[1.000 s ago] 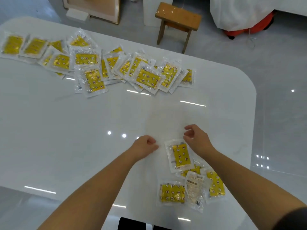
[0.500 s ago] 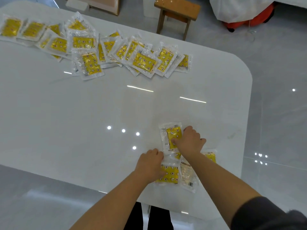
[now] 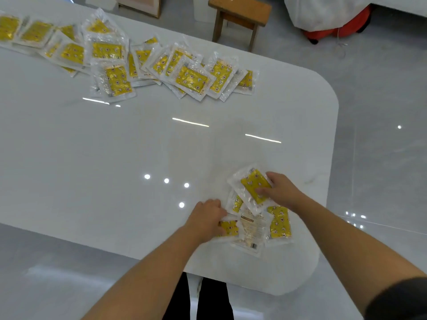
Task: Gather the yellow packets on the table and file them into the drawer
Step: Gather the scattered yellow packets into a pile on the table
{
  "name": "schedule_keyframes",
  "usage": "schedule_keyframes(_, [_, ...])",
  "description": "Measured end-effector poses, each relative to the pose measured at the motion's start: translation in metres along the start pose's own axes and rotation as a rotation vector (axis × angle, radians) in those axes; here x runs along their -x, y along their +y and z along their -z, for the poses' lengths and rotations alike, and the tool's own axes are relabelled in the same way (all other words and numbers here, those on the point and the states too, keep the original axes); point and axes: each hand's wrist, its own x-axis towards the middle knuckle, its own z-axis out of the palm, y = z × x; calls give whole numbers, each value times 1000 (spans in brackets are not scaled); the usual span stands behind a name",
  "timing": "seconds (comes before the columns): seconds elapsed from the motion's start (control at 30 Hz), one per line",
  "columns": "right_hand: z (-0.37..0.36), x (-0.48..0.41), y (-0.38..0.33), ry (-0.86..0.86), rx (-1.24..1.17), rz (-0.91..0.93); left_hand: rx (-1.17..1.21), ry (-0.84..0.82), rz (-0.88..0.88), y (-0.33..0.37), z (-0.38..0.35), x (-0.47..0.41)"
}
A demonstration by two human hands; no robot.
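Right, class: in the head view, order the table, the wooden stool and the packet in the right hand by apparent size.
Table, largest.
Wooden stool and packet in the right hand look about alike: stool farther and cropped, so unranked.

floor [image 3: 381, 88]: pale grey, glossy, faint tile joints | table [image 3: 115, 158]: white gloss top, rounded corners | stool [image 3: 239, 10]: bare wood, beyond the table's far edge | white sheet [image 3: 323, 12]: draped over a red-orange object [image 3: 335, 32], perhaps a seat | framed panel [image 3: 138, 3]: cut off at top | light: round spots [image 3: 166, 180] and thin strips [image 3: 190, 122] mirrored in the tabletop
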Motion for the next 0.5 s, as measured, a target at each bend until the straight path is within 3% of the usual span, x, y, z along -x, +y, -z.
schedule_keyframes(0.07, [14,6,16,-197,75,-39,-17,29,-69,-4,18,-7])
schedule_keyframes(0.13, [21,13,30,-294,329,-40,-79,59,-122,-3,32,-18])
schedule_keyframes(0.23, [16,20,49,-149,659,34,-95,65,-165,7,38,-35])
schedule_keyframes(0.33, [7,23,57,-4,702,116,-96,3,-199,21,38,-51])
schedule_keyframes(0.5, [-2,20,55,14,718,149,-61,-6,-152,40,37,-63])
